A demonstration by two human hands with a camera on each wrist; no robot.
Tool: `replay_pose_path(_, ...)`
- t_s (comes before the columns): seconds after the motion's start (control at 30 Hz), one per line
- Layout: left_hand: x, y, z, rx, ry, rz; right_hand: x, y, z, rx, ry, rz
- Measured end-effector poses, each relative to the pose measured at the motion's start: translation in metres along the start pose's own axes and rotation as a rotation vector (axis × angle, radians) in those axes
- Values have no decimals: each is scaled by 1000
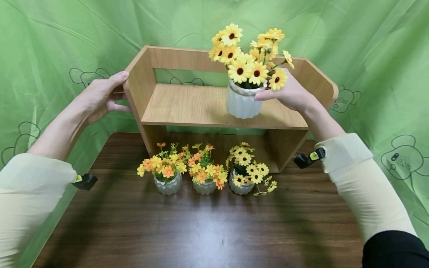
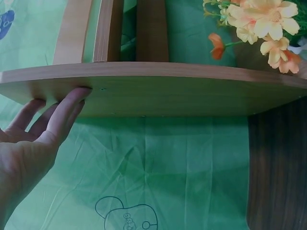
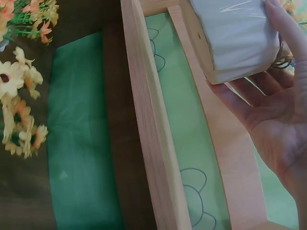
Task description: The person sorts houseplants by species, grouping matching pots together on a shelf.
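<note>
In the head view my right hand (image 1: pixel 291 91) grips a white fluted flowerpot (image 1: pixel 244 102) of yellow daisy-like flowers (image 1: pixel 240 70), above the upper board of a small wooden shelf (image 1: pixel 187 104). The right wrist view shows the pot's underside (image 3: pixel 204 43) tilted toward the camera, apart from the board, with fingers wrapped beneath and thumb along its side. My left hand (image 1: pixel 100 93) touches the outer face of the shelf's left side panel (image 2: pixel 168 91). Its fingertips (image 2: pixel 79 91) press the panel in the left wrist view, fingers fairly straight.
Three more potted flowers stand in a row before the shelf: an orange-yellow one (image 1: pixel 168 185), another orange-yellow one (image 1: pixel 204 187) and a pale yellow one (image 1: pixel 240 187). The dark wooden table (image 1: pixel 161 230) lies beneath them. Green cloth (image 1: pixel 83 29) hangs behind and at both sides.
</note>
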State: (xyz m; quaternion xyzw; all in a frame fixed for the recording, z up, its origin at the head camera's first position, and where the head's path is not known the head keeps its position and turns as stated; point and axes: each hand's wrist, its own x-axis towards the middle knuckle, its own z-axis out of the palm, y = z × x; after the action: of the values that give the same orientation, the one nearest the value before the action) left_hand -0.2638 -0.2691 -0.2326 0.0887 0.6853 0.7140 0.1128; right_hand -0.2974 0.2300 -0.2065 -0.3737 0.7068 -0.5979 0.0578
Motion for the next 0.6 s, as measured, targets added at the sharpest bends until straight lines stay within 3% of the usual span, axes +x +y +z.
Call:
replay_pose_path(0.27,-1,-2,-3,-9,-18,10,23,5,15,-16,21,39)
replay_pose_path(0.6,-6,-4,-17,-79,-13,30,58,14,40,-13,24,59)
